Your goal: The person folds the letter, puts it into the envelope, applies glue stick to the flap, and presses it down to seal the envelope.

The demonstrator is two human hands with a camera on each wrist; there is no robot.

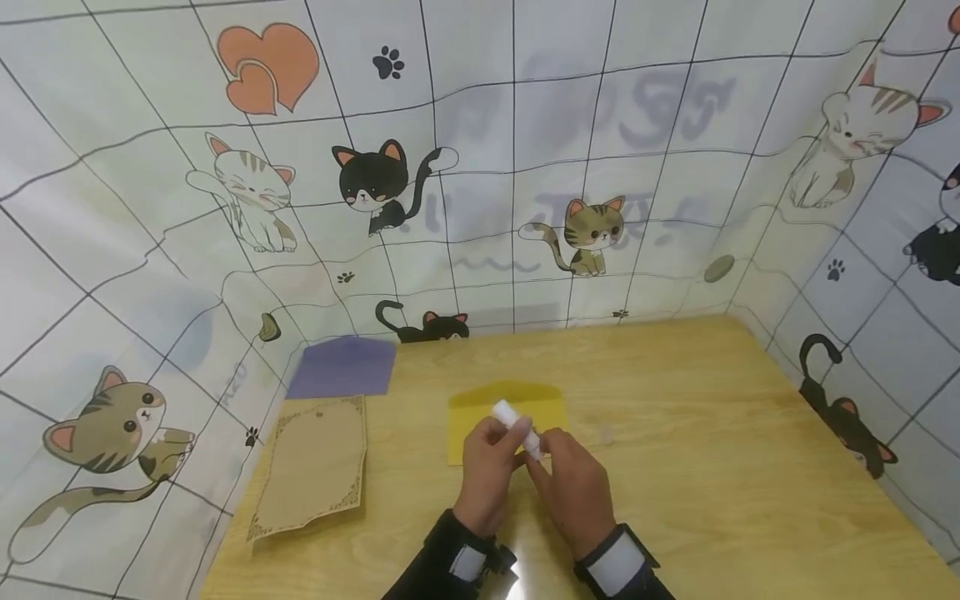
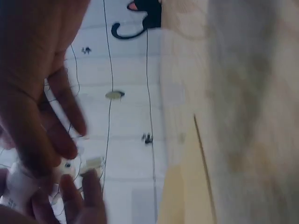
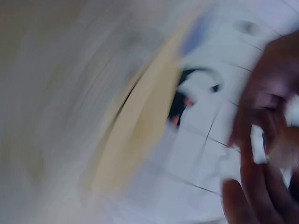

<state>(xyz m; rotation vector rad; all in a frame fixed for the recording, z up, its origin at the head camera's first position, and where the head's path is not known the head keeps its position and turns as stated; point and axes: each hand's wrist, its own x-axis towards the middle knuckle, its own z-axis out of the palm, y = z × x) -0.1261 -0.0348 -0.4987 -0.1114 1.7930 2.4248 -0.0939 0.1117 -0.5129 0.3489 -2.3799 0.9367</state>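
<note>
A white tube, like a glue stick (image 1: 506,412), is held at a slant between both hands, low over the table. My left hand (image 1: 483,479) grips its upper part, thumb laid along the side. At the lower end, the fingers of my right hand (image 1: 577,492) pinch the tube. Behind the hands lies a yellow envelope (image 1: 467,433), flap raised toward the wall and partly covered by the hands. In the left wrist view, the white tube (image 2: 21,186) shows at the lower left among the fingers. The right wrist view is blurred.
On the left of the wooden table (image 1: 697,450) lies a brown sheet with a decorated border (image 1: 315,467), its near edge lifted. Behind it is a purple envelope (image 1: 342,368). Cloth printed with cats (image 1: 487,125) encloses the back and sides.
</note>
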